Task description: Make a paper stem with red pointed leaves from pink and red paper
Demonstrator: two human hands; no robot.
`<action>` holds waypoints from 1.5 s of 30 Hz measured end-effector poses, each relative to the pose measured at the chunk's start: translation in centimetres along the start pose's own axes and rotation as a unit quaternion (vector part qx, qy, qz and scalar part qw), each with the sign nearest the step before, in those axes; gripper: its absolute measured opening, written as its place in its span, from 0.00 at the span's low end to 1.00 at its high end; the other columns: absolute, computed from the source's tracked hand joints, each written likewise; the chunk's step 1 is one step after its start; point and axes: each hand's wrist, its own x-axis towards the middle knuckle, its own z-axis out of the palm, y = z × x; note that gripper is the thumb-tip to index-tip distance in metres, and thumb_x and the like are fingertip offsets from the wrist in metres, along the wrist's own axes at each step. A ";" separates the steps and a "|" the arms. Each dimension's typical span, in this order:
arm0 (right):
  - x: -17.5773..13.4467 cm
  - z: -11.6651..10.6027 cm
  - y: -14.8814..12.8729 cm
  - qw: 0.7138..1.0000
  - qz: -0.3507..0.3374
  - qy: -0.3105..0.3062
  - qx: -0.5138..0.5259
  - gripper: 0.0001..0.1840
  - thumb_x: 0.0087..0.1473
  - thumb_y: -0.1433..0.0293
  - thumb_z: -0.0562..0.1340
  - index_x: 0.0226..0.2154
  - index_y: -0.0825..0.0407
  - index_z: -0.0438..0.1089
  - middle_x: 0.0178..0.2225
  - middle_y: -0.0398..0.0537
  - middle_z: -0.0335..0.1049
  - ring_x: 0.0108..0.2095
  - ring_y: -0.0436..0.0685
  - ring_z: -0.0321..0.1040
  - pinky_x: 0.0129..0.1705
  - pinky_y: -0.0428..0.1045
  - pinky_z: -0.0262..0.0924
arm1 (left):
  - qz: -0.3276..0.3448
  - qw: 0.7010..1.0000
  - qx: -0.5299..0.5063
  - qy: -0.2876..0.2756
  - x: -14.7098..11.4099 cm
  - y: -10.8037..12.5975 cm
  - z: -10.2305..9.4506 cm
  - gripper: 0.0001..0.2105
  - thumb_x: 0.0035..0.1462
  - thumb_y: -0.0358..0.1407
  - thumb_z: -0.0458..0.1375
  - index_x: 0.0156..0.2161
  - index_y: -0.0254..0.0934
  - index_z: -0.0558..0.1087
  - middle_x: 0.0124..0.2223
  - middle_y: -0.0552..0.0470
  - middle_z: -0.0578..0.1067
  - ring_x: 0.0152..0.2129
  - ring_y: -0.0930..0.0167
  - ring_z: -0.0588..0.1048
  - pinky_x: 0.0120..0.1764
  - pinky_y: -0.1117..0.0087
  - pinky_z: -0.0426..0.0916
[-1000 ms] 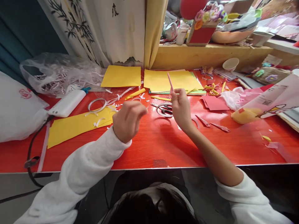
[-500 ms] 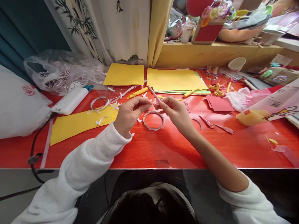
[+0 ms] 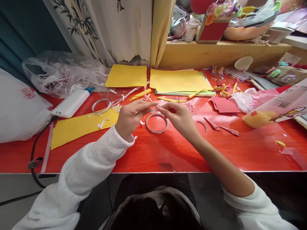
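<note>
My left hand (image 3: 130,115) and my right hand (image 3: 178,116) meet over the red table, fingertips almost touching. Between them is a thin rolled pink paper (image 3: 147,97), whose tip shows beyond my left fingers; the rest is mostly hidden. My right thumb and index finger pinch near its lower end. The left fingers lie long and close together against the roll, thumb beneath. Just under the hands a roll of clear tape (image 3: 157,131) lies on the table. To the right are two pink twisted paper pieces (image 3: 211,123).
Yellow paper sheets (image 3: 79,131) lie at left, with a second tape ring (image 3: 93,107) beside them. More yellow sheets (image 3: 177,80) are stacked at the back. A white power bank (image 3: 70,103) and plastic bag (image 3: 19,111) stand left; a cup with yellow drink (image 3: 257,119) is right.
The pink paper roll has swung leftward and is now mostly behind my left fingers. My left fingers have straightened, and the hands have come closer together.
</note>
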 end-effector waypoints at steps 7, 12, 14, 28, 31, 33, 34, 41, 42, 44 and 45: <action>-0.2 0.0 -0.2 0.999 0.012 -0.022 -0.029 0.13 0.53 0.63 0.61 0.24 0.55 0.71 0.24 0.43 0.67 0.27 0.48 0.59 0.29 0.46 0.50 | 0.002 0.998 0.054 0.036 -0.3 -0.9 0.4 0.03 0.50 0.28 0.61 0.31 0.36 0.72 0.29 0.58 0.75 0.28 0.77 0.74 0.34 0.76 0.70; -0.2 0.1 -0.3 0.998 0.009 -0.036 -0.044 0.13 0.53 0.64 0.60 0.25 0.56 0.72 0.24 0.45 0.67 0.27 0.48 0.59 0.29 0.46 0.50 | 0.028 0.993 0.103 0.045 -0.4 -0.8 0.6 0.03 0.50 0.27 0.61 0.30 0.35 0.71 0.28 0.58 0.76 0.27 0.77 0.75 0.32 0.77 0.70; -0.2 0.1 -0.3 0.998 0.011 -0.041 -0.044 0.12 0.53 0.66 0.60 0.26 0.57 0.73 0.25 0.45 0.68 0.26 0.49 0.60 0.29 0.46 0.51 | 0.040 0.990 0.125 0.049 -0.5 -0.7 0.7 0.03 0.51 0.28 0.61 0.30 0.35 0.70 0.28 0.57 0.76 0.26 0.77 0.75 0.31 0.77 0.70; -0.1 0.1 0.0 0.993 0.072 -0.084 0.047 0.16 0.52 0.61 0.61 0.25 0.57 0.71 0.21 0.43 0.64 0.23 0.48 0.58 0.25 0.45 0.50 | 0.130 0.964 0.223 0.064 -0.8 -0.9 1.0 0.03 0.53 0.28 0.59 0.30 0.35 0.69 0.28 0.55 0.76 0.27 0.76 0.74 0.31 0.76 0.69; -0.1 0.1 0.1 0.992 0.074 -0.088 0.057 0.16 0.52 0.60 0.61 0.25 0.57 0.72 0.21 0.44 0.64 0.23 0.48 0.59 0.25 0.45 0.51 | 0.149 0.958 0.236 0.067 -0.8 -0.9 1.1 0.03 0.54 0.29 0.58 0.30 0.35 0.69 0.28 0.55 0.76 0.26 0.75 0.74 0.31 0.76 0.68; -0.1 0.1 0.1 0.991 0.075 -0.092 0.061 0.16 0.51 0.61 0.61 0.25 0.57 0.73 0.21 0.44 0.65 0.23 0.48 0.59 0.25 0.45 0.51 | 0.160 0.953 0.247 0.071 -0.8 -0.9 1.1 0.03 0.55 0.29 0.58 0.30 0.35 0.69 0.28 0.54 0.75 0.26 0.75 0.74 0.31 0.76 0.68; -0.1 0.1 0.1 0.991 0.076 -0.093 0.065 0.15 0.51 0.61 0.61 0.26 0.57 0.73 0.21 0.44 0.65 0.23 0.48 0.59 0.25 0.45 0.52 | 0.164 0.951 0.252 0.072 -0.8 -0.9 1.2 0.03 0.55 0.29 0.58 0.30 0.35 0.69 0.28 0.54 0.75 0.26 0.75 0.74 0.31 0.75 0.68; 0.0 0.0 0.0 0.982 0.099 -0.100 0.126 0.14 0.49 0.61 0.63 0.25 0.56 0.73 0.23 0.43 0.68 0.24 0.46 0.60 0.28 0.45 0.55 | 0.217 0.928 0.294 0.070 -0.9 -0.8 1.2 0.04 0.58 0.30 0.55 0.31 0.36 0.68 0.28 0.54 0.74 0.26 0.75 0.71 0.32 0.74 0.68; 0.0 0.0 0.0 0.980 0.104 -0.100 0.134 0.13 0.49 0.62 0.64 0.25 0.56 0.73 0.23 0.43 0.67 0.24 0.46 0.60 0.28 0.45 0.55 | 0.224 0.926 0.297 0.071 -0.9 -0.8 1.2 0.04 0.57 0.29 0.55 0.31 0.36 0.68 0.28 0.54 0.74 0.26 0.75 0.71 0.32 0.74 0.68; 0.0 0.1 -0.1 0.978 0.112 -0.101 0.147 0.13 0.49 0.62 0.64 0.23 0.56 0.72 0.22 0.42 0.67 0.24 0.46 0.60 0.28 0.44 0.55 | 0.232 0.923 0.298 0.074 -0.9 -0.9 1.2 0.03 0.57 0.29 0.56 0.31 0.36 0.67 0.28 0.53 0.74 0.27 0.74 0.71 0.32 0.73 0.68; -0.1 0.1 -0.2 0.976 0.115 -0.102 0.152 0.13 0.49 0.62 0.64 0.23 0.56 0.72 0.22 0.42 0.67 0.24 0.46 0.60 0.29 0.44 0.55 | 0.236 0.922 0.297 0.075 -0.9 -1.0 1.3 0.03 0.57 0.29 0.56 0.31 0.35 0.67 0.28 0.53 0.74 0.27 0.74 0.71 0.33 0.73 0.68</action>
